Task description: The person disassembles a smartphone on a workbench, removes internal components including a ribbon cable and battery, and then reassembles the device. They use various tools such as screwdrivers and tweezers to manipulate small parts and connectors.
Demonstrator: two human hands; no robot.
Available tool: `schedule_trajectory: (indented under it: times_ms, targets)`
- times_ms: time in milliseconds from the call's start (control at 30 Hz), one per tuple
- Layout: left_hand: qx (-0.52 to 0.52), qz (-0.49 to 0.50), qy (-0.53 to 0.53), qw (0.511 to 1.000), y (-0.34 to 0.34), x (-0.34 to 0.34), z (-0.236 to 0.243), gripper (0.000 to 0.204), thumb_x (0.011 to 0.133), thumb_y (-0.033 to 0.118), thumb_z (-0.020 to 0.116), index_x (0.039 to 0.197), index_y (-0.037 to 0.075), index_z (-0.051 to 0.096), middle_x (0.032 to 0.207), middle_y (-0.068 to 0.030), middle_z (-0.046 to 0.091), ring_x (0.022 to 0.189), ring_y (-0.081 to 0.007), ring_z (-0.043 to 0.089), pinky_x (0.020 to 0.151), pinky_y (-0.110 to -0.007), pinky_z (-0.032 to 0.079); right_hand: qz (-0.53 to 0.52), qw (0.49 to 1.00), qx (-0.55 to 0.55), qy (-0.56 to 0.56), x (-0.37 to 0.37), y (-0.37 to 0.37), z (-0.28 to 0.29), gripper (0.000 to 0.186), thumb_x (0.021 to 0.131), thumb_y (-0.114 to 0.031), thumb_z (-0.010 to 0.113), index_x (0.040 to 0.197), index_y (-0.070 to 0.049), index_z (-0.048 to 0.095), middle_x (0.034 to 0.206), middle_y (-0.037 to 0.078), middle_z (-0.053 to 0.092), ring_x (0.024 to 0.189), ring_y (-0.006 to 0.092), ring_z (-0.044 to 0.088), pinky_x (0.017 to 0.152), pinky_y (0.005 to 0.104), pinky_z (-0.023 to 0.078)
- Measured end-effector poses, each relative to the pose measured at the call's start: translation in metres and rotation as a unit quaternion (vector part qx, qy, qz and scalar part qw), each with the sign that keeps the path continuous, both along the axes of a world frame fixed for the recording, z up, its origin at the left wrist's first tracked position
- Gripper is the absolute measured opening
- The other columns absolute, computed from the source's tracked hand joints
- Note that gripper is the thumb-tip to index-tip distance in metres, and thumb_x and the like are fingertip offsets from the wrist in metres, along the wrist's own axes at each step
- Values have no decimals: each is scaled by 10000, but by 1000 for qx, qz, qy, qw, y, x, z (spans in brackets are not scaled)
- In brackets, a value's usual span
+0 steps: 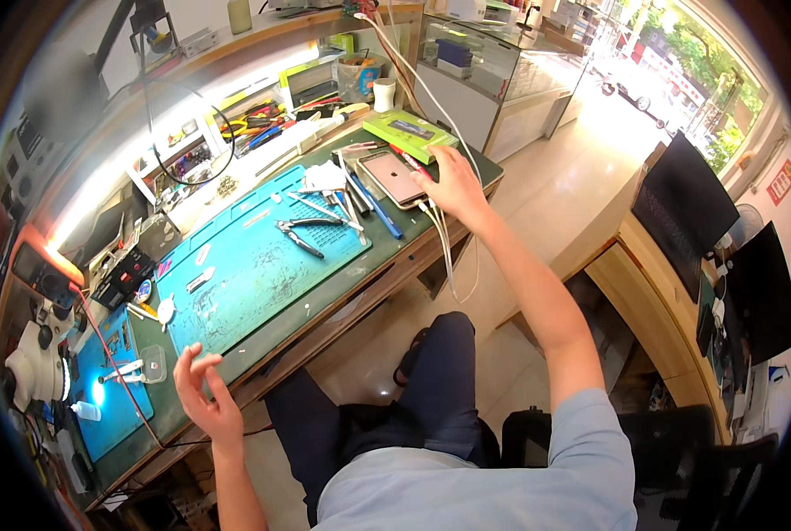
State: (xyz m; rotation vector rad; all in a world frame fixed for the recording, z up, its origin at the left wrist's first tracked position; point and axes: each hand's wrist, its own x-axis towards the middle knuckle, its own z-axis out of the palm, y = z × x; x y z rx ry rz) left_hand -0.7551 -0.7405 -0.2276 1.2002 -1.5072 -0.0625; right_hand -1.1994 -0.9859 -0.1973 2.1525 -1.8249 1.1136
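Observation:
My left hand [208, 400] hovers at the bench's front edge, palm up with its fingers loosely curled and apart, holding nothing. At the far right of the bench my right hand [453, 183] reaches out, thumb and fingers spread. Its thumb is at the right edge of a rose-gold tablet [389, 179] lying back side up; whether it touches cannot be made out. Its fingertips are by a bright green box [411, 134]. A red pen-like tool [407, 157] lies between box and tablet. Left of the tablet is a blue pen-shaped tool [378, 209].
A blue work mat [254, 257] bears black-handled pliers [303, 237], tweezers [320, 205] and small parts. White cables [446, 239] hang over the bench edge below my right hand. At left are a smaller blue mat [103, 389], a red cable [112, 354] and a white lamp [34, 365].

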Motion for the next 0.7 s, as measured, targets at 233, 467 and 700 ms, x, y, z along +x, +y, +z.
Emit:
schedule_trajectory:
  times_ms: [233,467,700]
  targets:
    - [12,107,-92,990,-31,-11,0,515,944,-72,527,1446,10,449,1306,-157,586,1106,-267,617,989,-412,456,-23,967,255,13,-33,-95,24,1245,538,-682,836,1525,-85,369,1417,327,485,1376,441,431,1144,475,362]
    - [12,142,-87,986,-30,-12,-4,526,940,-79,522,1452,1,437,1280,-166,603,1109,-272,620,974,-409,466,-62,977,202,-10,-14,-71,44,1171,577,-601,819,1517,-42,401,1391,283,553,1300,423,521,1103,442,412]
    - [191,-191,267,925,-24,-70,18,464,1040,161,540,1449,-26,423,1277,-161,605,1122,-254,625,934,-374,533,217,967,123,-44,80,95,57,1059,690,-516,789,1499,7,350,1394,243,432,1314,406,413,1124,494,331]
